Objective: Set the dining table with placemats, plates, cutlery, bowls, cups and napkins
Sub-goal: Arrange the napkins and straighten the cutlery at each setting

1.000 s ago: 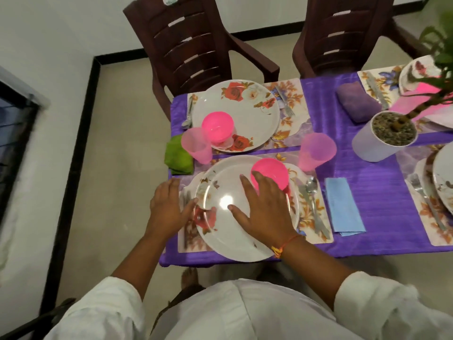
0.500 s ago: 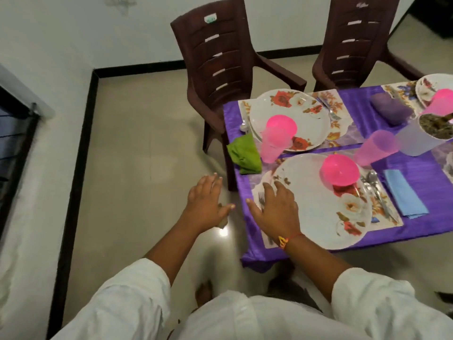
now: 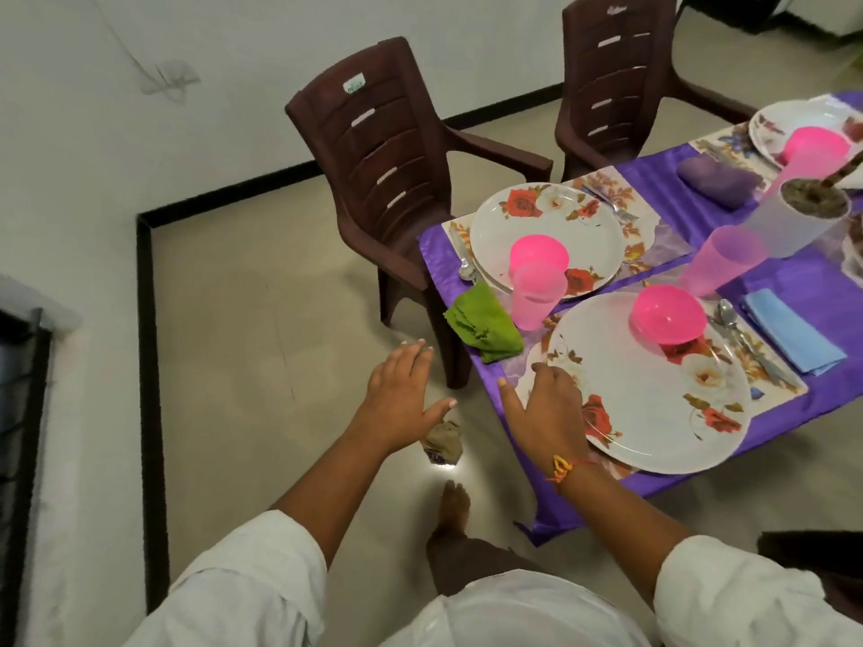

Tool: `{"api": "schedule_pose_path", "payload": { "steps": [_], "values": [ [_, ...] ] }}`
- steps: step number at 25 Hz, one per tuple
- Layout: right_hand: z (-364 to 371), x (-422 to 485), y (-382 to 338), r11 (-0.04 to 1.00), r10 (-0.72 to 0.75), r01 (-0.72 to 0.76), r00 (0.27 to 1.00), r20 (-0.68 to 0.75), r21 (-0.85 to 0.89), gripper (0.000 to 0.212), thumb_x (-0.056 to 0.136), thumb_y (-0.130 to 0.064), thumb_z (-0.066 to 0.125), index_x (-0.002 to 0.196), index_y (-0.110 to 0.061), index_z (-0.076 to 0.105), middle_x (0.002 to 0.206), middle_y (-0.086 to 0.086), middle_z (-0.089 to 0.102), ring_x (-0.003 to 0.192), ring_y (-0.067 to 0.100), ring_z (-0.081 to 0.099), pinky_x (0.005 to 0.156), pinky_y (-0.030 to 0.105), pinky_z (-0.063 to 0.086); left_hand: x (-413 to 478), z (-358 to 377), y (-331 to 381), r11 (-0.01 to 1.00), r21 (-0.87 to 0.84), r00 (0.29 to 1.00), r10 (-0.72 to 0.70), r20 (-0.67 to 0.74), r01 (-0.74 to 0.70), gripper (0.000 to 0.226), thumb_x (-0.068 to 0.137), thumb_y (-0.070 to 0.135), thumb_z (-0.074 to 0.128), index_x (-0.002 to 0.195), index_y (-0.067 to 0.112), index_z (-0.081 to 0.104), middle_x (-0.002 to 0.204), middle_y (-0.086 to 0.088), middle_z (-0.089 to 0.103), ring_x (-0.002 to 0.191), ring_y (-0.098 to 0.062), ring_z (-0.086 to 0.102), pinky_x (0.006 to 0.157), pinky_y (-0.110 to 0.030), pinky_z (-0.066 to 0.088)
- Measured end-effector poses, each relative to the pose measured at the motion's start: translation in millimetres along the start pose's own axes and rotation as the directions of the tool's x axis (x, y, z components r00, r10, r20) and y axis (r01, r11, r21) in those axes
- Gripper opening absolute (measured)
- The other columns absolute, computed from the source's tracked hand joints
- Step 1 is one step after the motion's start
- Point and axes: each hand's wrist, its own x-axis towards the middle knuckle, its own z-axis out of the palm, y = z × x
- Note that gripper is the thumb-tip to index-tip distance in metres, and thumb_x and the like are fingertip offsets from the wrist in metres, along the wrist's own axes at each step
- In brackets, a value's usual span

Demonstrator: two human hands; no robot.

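Observation:
The near floral plate (image 3: 654, 389) lies on a leafy placemat (image 3: 773, 382) with a pink bowl (image 3: 668, 315) on it. My right hand (image 3: 546, 408) rests with spread fingers on the placemat's left end, touching the plate's rim. My left hand (image 3: 401, 394) hovers open above the floor, left of the table corner, holding nothing. A spoon (image 3: 728, 312) and a blue napkin (image 3: 794, 331) lie right of the plate, with a pink cup (image 3: 721, 259) behind. The far setting has a plate (image 3: 546, 217), a bowl (image 3: 537, 252), a cup (image 3: 537, 296) and a green napkin (image 3: 485, 326).
The purple tablecloth (image 3: 817, 273) hangs over the near edge. Two brown chairs (image 3: 387, 170) (image 3: 611, 77) stand behind the table. A white plant pot (image 3: 803, 217) and a purple napkin (image 3: 719, 177) sit mid-table. Something crumpled (image 3: 443, 443) lies on the floor by my foot (image 3: 453, 511).
The view has swung left. My right hand slid from the plate's middle to its left rim. My left hand left the table edge and now hangs over the floor.

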Motion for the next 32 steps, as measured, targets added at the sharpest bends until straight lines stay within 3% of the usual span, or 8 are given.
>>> {"api": "schedule_pose_path", "payload": {
  "steps": [6,10,14,17,21,25,27,32],
  "values": [
    [21.8,34.2,-9.4,0.977,0.153,-0.146,0.988,-0.033,0.156,0.052,0.094,-0.043,0.063,0.127,-0.003,0.058,0.121,0.019,0.058,0.111,0.035,0.055,0.095,0.042,0.045,100.8,-12.6,-23.3,0.987,0.014,0.979,0.159,0.129,-0.162,0.097,0.082,0.077,0.025,0.155,0.013,0.032,0.163,-0.007,0.026,0.152,-0.026,0.019,0.119,-0.046,0.024],
    [21.1,57.8,-18.3,0.94,0.258,-0.248,0.966,-0.014,0.235,0.051,0.093,-0.04,0.066,0.128,-0.005,0.057,0.122,0.018,0.058,0.114,0.034,0.055,0.096,0.04,0.044,160.5,-23.7,-37.7,0.966,0.007,0.955,0.254,0.153,-0.258,0.092,0.084,0.074,0.033,0.15,0.01,0.04,0.157,-0.012,0.035,0.147,-0.031,0.028,0.117,-0.051,0.031],
    [20.9,73.1,-30.8,0.89,0.385,-0.36,0.922,-0.039,0.278,0.047,0.094,-0.036,0.066,0.126,-0.003,0.058,0.12,0.018,0.059,0.112,0.035,0.056,0.096,0.041,0.044,220.6,-29.7,-45.0,0.928,-0.05,0.919,0.372,0.133,-0.369,0.084,0.086,0.068,0.044,0.143,0.006,0.048,0.148,-0.014,0.046,0.138,-0.032,0.039,0.111,-0.049,0.037],
    [30.9,87.1,-43.8,0.827,0.516,-0.464,0.851,-0.1,0.318,0.039,0.091,-0.028,0.07,0.116,0.0,0.061,0.108,0.02,0.06,0.103,0.037,0.058,0.089,0.043,0.047,276.7,-30.8,-49.2,0.891,-0.106,0.879,0.452,0.148,-0.441,0.085,0.086,0.067,0.045,0.143,0.004,0.048,0.149,-0.015,0.045,0.138,-0.032,0.04,0.111,-0.048,0.037],
    [48.0,108.7,-75.4,0.686,0.711,-0.62,0.683,-0.169,0.381,0.035,0.089,-0.034,0.066,0.112,-0.008,0.059,0.102,0.01,0.057,0.097,0.029,0.055,0.084,0.043,0.05,352.0,-24.0,-63.6,0.793,-0.162,0.772,0.61,0.181,-0.588,0.086,0.086,0.066,0.045,0.143,0.002,0.048,0.15,-0.017,0.045,0.139,-0.034,0.04,0.116,-0.046,0.032],
    [60.4,128.3,-118.7,0.465,0.884,-0.766,0.381,-0.27,0.444,0.033,0.088,-0.04,0.066,0.096,-0.009,0.058,0.096,0.01,0.056,0.091,0.028,0.054,0.079,0.042,0.049,410.0,-30.0,-88.5,0.69,-0.228,0.657,0.724,0.209,-0.687,0.075,0.091,0.058,0.054,0.142,0.004,0.046,0.148,-0.015,0.047,0.135,-0.032,0.041,0.114,-0.047,0.033],
    [61.7,137.7,-143.0,0.385,0.919,-0.772,0.269,-0.29,0.506,0.031,0.088,-0.039,0.066,0.1,-0.01,0.058,0.098,0.007,0.053,0.092,0.025,0.052,0.081,0.041,0.049,422.2,-35.3,-96.5,0.639,-0.245,0.599,0.769,0.222,-0.729,0.065,0.094,0.048,0.061,0.141,0.007,0.046,0.146,-0.013,0.047,0.133,-0.031,0.041,0.111,-0.047,0.035],
    [68.6,160.8,-179.8,0.313,0.944,-0.675,0.146,-0.295,0.668,0.031,0.09,-0.033,0.068,0.107,-0.009,0.055,0.103,0.006,0.05,0.098,0.027,0.052,0.082,0.037,0.045,427.2,-38.8,-94.6,0.599,-0.313,0.548,0.801,0.241,-0.738,0.054,0.096,0.04,0.063,0.137,0.009,0.047,0.142,-0.011,0.048,0.13,-0.029,0.04,0.109,-0.047,0.038]
  ]
}}
